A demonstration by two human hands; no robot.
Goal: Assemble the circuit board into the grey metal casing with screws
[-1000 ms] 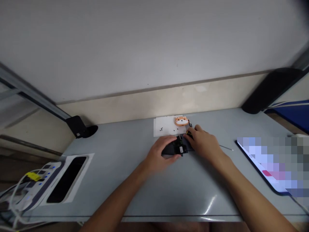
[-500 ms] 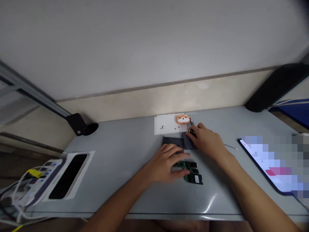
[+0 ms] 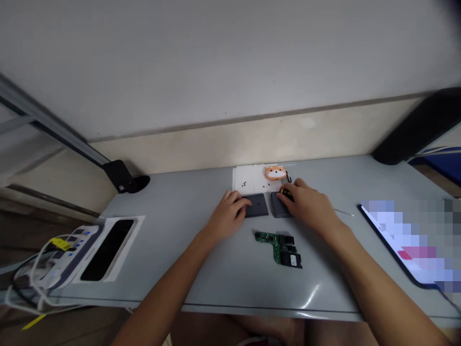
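Observation:
My left hand [image 3: 228,214] is at the left edge of a flat dark grey casing half [image 3: 257,205], fingers bent over its edge and one fingertip on its face. My right hand [image 3: 308,204] is closed around a screwdriver [image 3: 287,193] with a black and yellow handle; its thin metal shaft sticks out to the right behind the hand. The thumb side of that hand rests on a second dark grey casing half [image 3: 279,206], partly hidden by the fingers. Nearer to me, a green circuit board [image 3: 275,247] with black connectors lies untouched on the desk.
Behind the casing halves, white paper [image 3: 248,175] bears several small black screws [image 3: 244,184] and an orange animal-face case [image 3: 275,172]. A phone [image 3: 108,250] and a power strip [image 3: 77,257] lie left. A tablet [image 3: 396,250] with a blurred screen is right.
My left hand has moved left and away from me, off the circuit board to the left casing half, which now shows a flat face. The right hand stays on the screwdriver.

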